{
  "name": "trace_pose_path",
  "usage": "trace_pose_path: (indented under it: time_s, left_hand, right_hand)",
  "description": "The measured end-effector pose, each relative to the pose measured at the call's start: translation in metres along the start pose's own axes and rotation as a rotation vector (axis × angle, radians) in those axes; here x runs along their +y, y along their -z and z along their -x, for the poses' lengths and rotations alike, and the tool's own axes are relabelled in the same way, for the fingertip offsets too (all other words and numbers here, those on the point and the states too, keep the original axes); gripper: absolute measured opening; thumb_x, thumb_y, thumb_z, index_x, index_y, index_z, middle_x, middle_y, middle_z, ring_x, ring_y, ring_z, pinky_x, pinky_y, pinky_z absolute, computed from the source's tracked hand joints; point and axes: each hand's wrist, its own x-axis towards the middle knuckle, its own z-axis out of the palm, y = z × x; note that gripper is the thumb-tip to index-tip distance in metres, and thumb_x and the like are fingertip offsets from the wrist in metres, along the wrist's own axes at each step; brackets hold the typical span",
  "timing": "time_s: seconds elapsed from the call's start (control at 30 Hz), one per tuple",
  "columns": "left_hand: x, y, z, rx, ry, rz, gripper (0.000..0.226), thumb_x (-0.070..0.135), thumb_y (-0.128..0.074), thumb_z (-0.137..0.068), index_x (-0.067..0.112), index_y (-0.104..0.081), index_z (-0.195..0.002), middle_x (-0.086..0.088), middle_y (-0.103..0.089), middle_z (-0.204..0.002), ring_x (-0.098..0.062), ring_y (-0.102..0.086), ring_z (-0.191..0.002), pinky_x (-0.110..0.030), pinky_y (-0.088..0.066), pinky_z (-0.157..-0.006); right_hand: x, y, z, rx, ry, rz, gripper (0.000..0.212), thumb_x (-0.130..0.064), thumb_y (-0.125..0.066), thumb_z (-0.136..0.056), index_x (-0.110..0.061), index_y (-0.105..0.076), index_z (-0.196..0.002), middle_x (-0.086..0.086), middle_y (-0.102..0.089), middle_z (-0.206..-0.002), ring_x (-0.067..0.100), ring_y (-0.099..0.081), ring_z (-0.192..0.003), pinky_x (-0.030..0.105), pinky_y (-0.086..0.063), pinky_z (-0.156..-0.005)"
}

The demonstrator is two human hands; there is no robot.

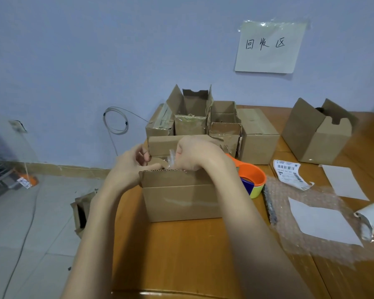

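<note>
An open cardboard box (181, 201) stands on the wooden table (181, 255) in front of me. Both my hands are over its open top. My right hand (194, 154) pinches a strip of clear plastic tape or film (172, 159) that sticks up from inside the box. My left hand (130, 162) has its fingers curled at the box's left flap (158, 162), near the far left corner. What lies inside the box is hidden by the front wall and my hands.
Several open cardboard boxes (194, 117) stand behind, one more (317, 134) at the right. An orange tape dispenser (252, 178) sits right of the box. Bubble wrap (311, 223), white paper sheets (320, 221), a shipping label (289, 171) lie right. The table's left edge drops to the floor.
</note>
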Motion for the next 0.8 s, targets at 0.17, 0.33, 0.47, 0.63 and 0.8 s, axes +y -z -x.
trace_pose_path:
  time_s: [0.17,0.33,0.47,0.63,0.8]
  left_hand:
    - [0.004,-0.001,-0.002,0.008,0.006,-0.083,0.038,0.021,-0.082,-0.07,0.011,-0.048,-0.082,-0.003,-0.052,-0.072,-0.016,-0.043,-0.064,-0.025,-0.036,-0.056]
    - [0.006,0.005,0.007,0.275,-0.074,-0.019,0.015,0.019,-0.069,-0.07,0.01,-0.057,-0.071,-0.005,-0.065,-0.063,-0.015,-0.053,-0.055,-0.029,-0.046,-0.058]
    - [0.002,0.008,0.009,0.243,-0.052,0.138,0.006,0.004,-0.058,-0.081,0.009,-0.061,-0.08,-0.01,-0.066,-0.062,-0.01,-0.058,-0.048,-0.017,-0.05,-0.048]
    - [-0.004,0.0,0.006,0.2,-0.092,0.145,0.009,0.012,-0.065,-0.081,0.016,-0.066,-0.074,0.001,-0.057,-0.064,-0.009,-0.053,-0.049,-0.015,-0.044,-0.049]
    - [-0.016,-0.011,0.005,0.152,-0.111,0.292,0.013,0.016,-0.074,-0.081,0.013,-0.061,-0.083,0.004,-0.048,-0.07,-0.016,-0.047,-0.063,-0.021,-0.036,-0.055]
  right_hand:
    - [0.003,0.002,0.006,0.019,-0.012,-0.027,0.009,-0.021,-0.054,-0.091,-0.014,-0.058,-0.089,0.002,-0.056,-0.078,0.017,-0.048,-0.066,0.023,-0.035,-0.05]
    - [0.004,0.006,0.008,-0.013,-0.009,-0.026,0.027,-0.018,-0.045,-0.093,-0.008,-0.064,-0.11,0.007,-0.067,-0.109,0.023,-0.053,-0.087,0.027,-0.043,-0.064]
    - [-0.009,0.005,0.004,-0.137,0.088,-0.026,0.023,-0.021,-0.057,-0.089,-0.008,-0.069,-0.103,0.005,-0.064,-0.088,0.02,-0.052,-0.074,0.024,-0.043,-0.063]
    - [-0.018,-0.003,-0.004,-0.224,0.14,0.052,0.029,-0.027,-0.053,-0.09,-0.014,-0.07,-0.11,0.003,-0.066,-0.092,0.022,-0.059,-0.08,0.026,-0.046,-0.07]
    - [0.004,-0.003,0.01,-0.22,0.194,-0.138,0.021,-0.019,-0.047,-0.097,-0.017,-0.067,-0.1,-0.005,-0.057,-0.074,0.012,-0.053,-0.066,0.014,-0.039,-0.055]
